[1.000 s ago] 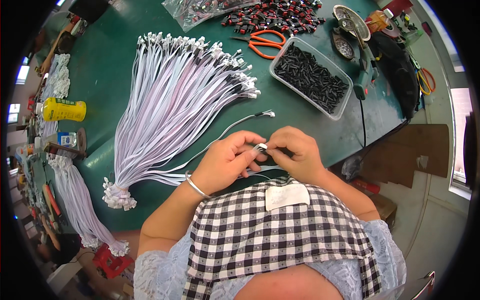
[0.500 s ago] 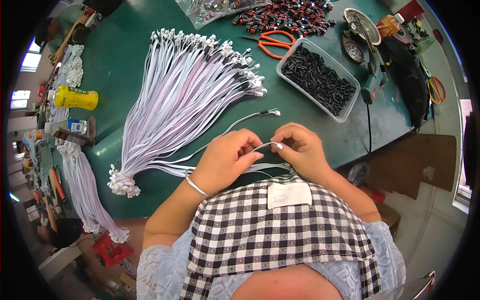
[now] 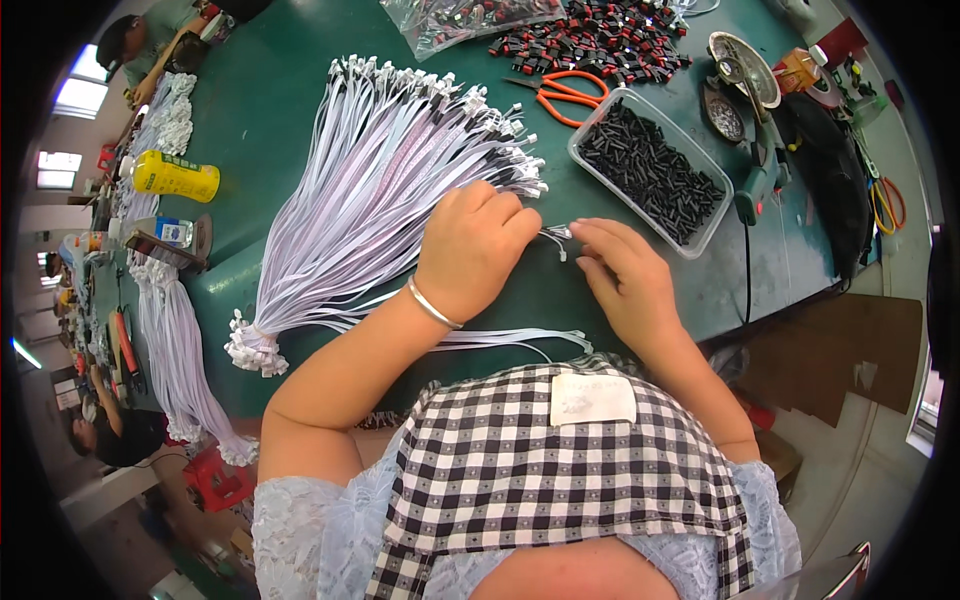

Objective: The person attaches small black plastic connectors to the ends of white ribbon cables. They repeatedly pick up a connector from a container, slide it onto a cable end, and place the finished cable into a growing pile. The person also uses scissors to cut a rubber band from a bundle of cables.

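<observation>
My left hand (image 3: 470, 250) is closed around a thin white cable, whose split wires and small white connector end (image 3: 560, 240) stick out on the right of the fist. Beside that end is my right hand (image 3: 625, 270), with thumb and fingers apart and the fingertips at or very near the wires. Behind my left hand spreads a large bundle of white flat cables (image 3: 350, 190), gathered at the lower left and fanned out at the far end, with white connectors and some black sleeves. A few loose cables (image 3: 510, 338) lie between my forearms.
A clear plastic box (image 3: 722, 215) of short black tubes stands at the right. Behind are orange-handled cutters (image 3: 570, 95), a pile of red-black parts (image 3: 600, 40) and a green-handled tool (image 3: 750, 205). A yellow bottle (image 3: 178, 177) and another cable bundle (image 3: 180, 350) are on the left.
My left hand has moved up and right, turning its back upward around the cable. My right hand has loosened from the cable's tip and its fingers have spread.
</observation>
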Demonstrator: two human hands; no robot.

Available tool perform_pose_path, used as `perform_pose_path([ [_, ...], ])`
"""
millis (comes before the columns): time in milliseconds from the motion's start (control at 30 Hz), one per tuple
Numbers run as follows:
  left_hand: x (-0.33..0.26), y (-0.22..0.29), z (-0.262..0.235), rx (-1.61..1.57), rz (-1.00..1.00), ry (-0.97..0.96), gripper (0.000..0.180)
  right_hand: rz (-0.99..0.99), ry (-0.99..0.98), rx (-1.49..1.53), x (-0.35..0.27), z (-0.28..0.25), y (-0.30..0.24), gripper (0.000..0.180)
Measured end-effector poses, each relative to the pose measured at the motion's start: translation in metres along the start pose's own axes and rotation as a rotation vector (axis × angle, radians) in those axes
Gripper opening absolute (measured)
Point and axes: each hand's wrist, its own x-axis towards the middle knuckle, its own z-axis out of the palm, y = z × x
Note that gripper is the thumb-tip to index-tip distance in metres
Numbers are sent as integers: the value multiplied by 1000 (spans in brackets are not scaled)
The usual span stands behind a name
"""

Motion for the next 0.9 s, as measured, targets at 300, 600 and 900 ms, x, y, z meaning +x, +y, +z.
perform_pose_path([
  [300,-43,-6,-53,118,-110,-182,74,-245,51,-468,32,-70,16,16],
  [600,-68,-50,-47,302,-100,-121,77,-246,-189,-693,62,-76,57,18],
  [900,-53,-60,-47,346,-83,-131,71,-284,-175,-727,77,-76,73,14],
])
